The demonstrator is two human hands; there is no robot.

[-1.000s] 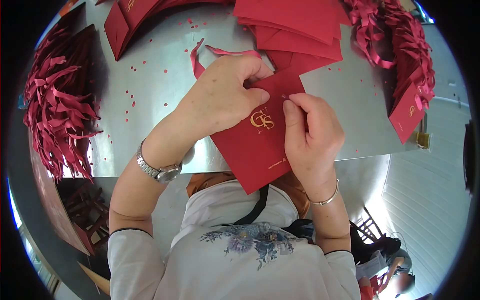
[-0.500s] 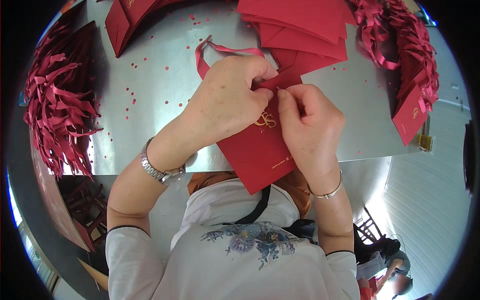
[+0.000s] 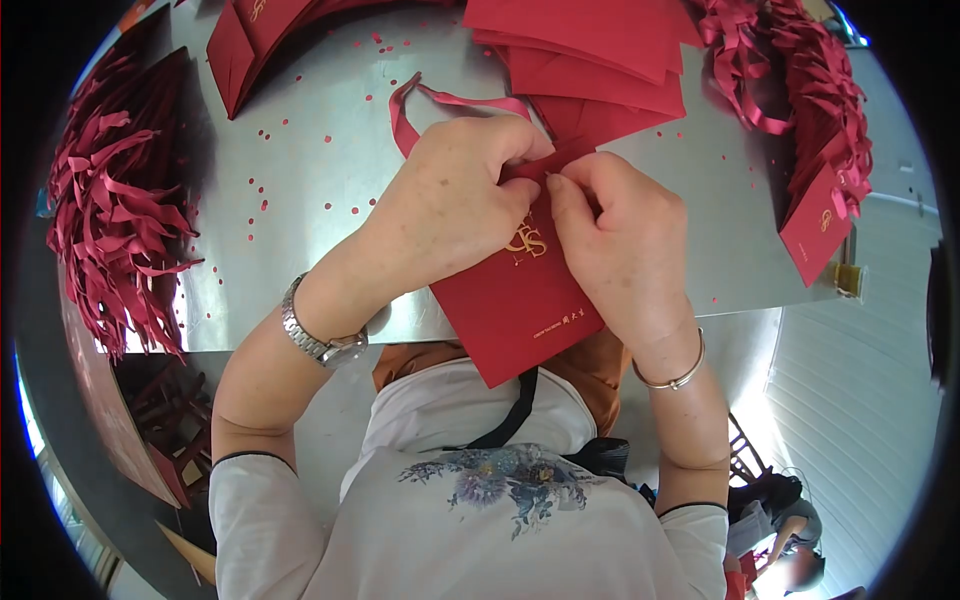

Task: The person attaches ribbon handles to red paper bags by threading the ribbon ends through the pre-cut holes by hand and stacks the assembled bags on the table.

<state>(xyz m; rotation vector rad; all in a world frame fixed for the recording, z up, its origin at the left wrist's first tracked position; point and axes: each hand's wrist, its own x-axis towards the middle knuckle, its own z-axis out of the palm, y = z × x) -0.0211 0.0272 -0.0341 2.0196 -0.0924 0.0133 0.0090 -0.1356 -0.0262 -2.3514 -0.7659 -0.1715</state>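
A small red paper bag (image 3: pixel 510 325) with gold lettering lies tilted across the table's front edge, its lower end over my lap. Its upper edge is gripped by my left hand (image 3: pixel 470 190), thumb and fingers closed, back of the hand toward me. A dark pink ribbon (image 3: pixel 475 102) loops out beyond that hand onto the table. At the bag's upper edge my right hand (image 3: pixel 622 235) pinches thumb against forefinger, close to the left thumb. What sits in that pinch is too small to make out, and the fingertips partly hide it.
Red flat bags (image 3: pixel 600 60) lie stacked beyond my hands. Ribboned bags stand in rows at the left (image 3: pixel 125 210) and right (image 3: pixel 825 150). Another red bag (image 3: pixel 245 45) lies at the far left. Small red paper dots (image 3: pixel 328 139) are scattered over the metal table (image 3: pixel 300 240).
My right hand has turned slightly, its wrist swinging out to the right. More of the bag's lower lettering shows. My left hand keeps its grip almost unmoved.
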